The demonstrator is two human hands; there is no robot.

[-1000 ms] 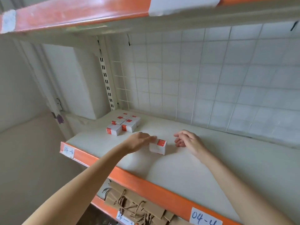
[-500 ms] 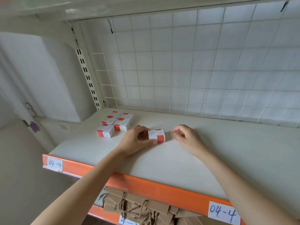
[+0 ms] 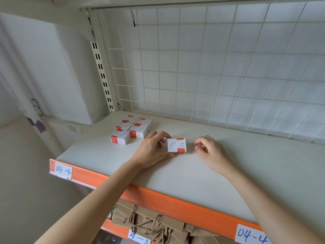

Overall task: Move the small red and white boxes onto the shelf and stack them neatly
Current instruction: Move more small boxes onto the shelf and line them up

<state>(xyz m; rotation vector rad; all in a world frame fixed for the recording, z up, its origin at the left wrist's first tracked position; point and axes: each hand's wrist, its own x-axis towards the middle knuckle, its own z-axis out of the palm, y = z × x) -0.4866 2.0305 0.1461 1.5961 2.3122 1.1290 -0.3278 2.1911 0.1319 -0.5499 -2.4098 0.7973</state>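
Observation:
One small red and white box (image 3: 176, 145) lies flat on the white shelf (image 3: 219, 169), its paperclip drawing facing up. My left hand (image 3: 153, 149) grips it from the left, thumb under its near edge and fingers at its far side. My right hand (image 3: 208, 150) hovers just right of the box with fingers loosely curled, holding nothing and not touching it. Several more red and white boxes (image 3: 131, 130) sit grouped in two rows at the shelf's back left corner.
A white wire grid (image 3: 211, 67) closes the back of the shelf. The orange front beam (image 3: 175, 203) carries "04-4" labels (image 3: 63, 170). Brown paper bags (image 3: 151, 224) fill the level below. A slotted upright (image 3: 102, 73) stands at the left.
My left hand has closed round the box and turned it so its wide face points up. My right hand has drawn slightly away. The camera has tilted down and closer.

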